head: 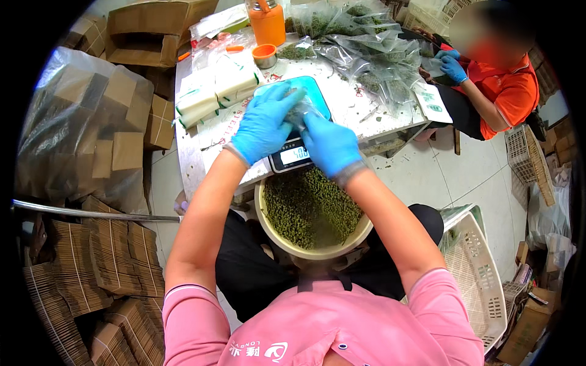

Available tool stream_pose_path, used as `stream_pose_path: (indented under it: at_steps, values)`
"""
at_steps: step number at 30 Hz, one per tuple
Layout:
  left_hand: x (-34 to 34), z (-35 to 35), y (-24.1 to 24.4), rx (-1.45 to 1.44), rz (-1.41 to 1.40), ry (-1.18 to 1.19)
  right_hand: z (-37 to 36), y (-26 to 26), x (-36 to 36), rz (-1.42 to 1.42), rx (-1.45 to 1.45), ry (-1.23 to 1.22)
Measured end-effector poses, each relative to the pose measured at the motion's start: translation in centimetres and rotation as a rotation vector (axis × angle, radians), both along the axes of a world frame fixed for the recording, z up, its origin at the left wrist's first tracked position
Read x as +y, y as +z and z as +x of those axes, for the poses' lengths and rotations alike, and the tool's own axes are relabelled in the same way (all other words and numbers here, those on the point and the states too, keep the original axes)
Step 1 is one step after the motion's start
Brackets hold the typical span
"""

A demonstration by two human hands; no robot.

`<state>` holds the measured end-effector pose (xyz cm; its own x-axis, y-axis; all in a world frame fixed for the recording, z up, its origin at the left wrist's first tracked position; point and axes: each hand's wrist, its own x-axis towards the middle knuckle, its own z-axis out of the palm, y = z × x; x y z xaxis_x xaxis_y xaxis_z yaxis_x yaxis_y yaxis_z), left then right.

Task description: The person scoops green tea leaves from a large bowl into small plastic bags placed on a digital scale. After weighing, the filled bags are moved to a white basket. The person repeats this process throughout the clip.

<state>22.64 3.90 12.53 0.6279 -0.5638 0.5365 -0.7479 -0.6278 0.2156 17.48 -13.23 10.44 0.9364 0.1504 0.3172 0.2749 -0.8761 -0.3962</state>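
Both of my hands wear blue gloves. My left hand [267,122] and my right hand [330,144] hold a clear plastic bag [300,113] between them, over a digital kitchen scale with a blue top [317,94]. The bag's contents are largely hidden by my fingers. Lit digits show on the scale's display [295,155], partly covered by my right hand. Below the table edge, a round cream-coloured basin [316,253] between my legs holds small green dried plant clusters [311,206]. Left of the scale lie stacks of flat plastic bags [197,98].
Filled clear bags [375,68] are heaped on the white table [215,132]. An orange flask [267,25] and its cup [264,56] stand behind. A co-worker in orange [503,91] sits at right. Cartons [87,105], bundled cardboard [78,261] and a plastic crate [480,274] surround me.
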Motion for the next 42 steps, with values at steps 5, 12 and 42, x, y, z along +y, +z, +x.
stream_pose_path:
  at_steps: [5, 12, 42]
  values:
    - [-0.9, 0.1, -1.0, 0.041, 0.079, 0.091, 0.2, -2.1, -1.1, -0.072, 0.095, 0.062]
    - [-0.8, -3.7, 0.0, -0.029, -0.115, 0.049, -11.7, -8.2, -8.5, 0.185, 0.454, -0.135]
    - [-3.9, -13.7, -12.4, 1.43, -1.173, 0.266, -13.3, -11.9, -7.2, 0.175, 0.46, -0.007]
